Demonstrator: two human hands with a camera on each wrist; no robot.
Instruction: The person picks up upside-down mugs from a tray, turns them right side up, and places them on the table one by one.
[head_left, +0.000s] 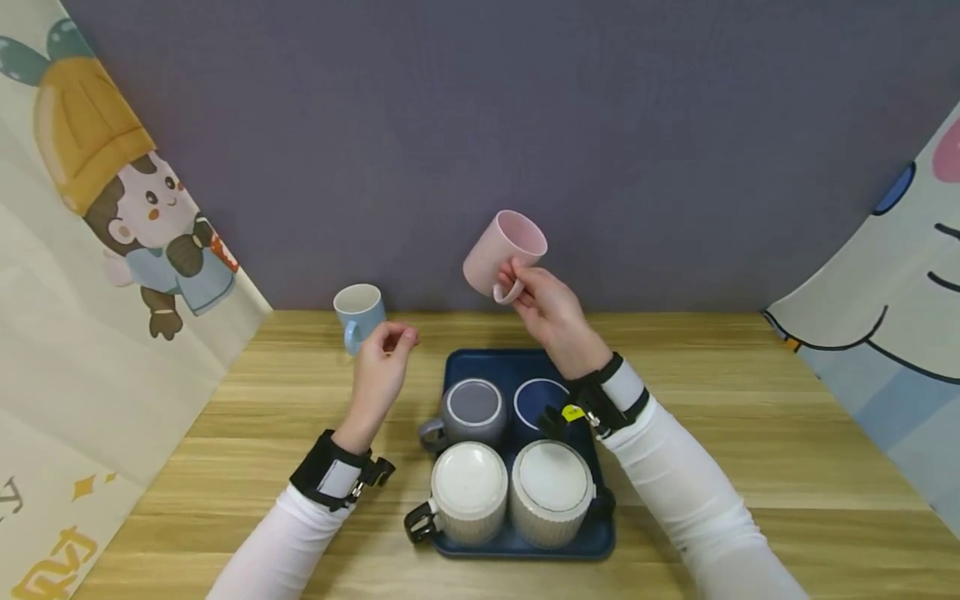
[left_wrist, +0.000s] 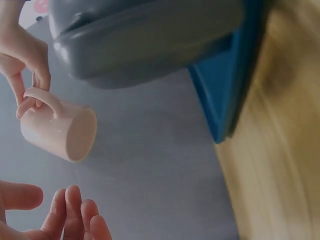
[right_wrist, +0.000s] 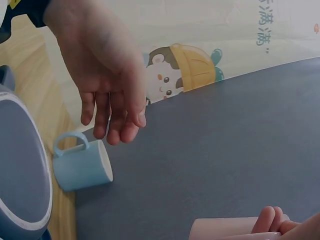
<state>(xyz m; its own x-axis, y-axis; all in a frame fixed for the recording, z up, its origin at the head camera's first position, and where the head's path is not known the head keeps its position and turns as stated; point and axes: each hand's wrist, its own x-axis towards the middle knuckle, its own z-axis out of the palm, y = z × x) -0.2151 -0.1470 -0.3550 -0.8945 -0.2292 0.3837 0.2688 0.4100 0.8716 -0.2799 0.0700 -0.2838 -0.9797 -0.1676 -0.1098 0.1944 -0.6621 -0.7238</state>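
Note:
A pink mug (head_left: 491,254) is held up in the air beyond the tray, tilted with its mouth toward the upper right in the head view. My right hand (head_left: 553,312) pinches it by the handle. My left hand (head_left: 381,375) hovers left of the tray, fingers loosely bent and nothing in them; the left wrist view shows its fingertips (left_wrist: 73,200) apart from the thumb. Close beyond that hand, a light blue mug (head_left: 360,310) stands upright on the table. In the right wrist view this blue mug (right_wrist: 82,167) shows its handle and side.
A dark blue tray (head_left: 480,360) holds upside-down mugs: a grey one (head_left: 474,404), a navy one (head_left: 537,400) and two ribbed whitish ones (head_left: 470,492) with dark handles. Behind the wooden table (head_left: 720,450) rises a grey panel (head_left: 675,167); patterned sheets hang at both sides.

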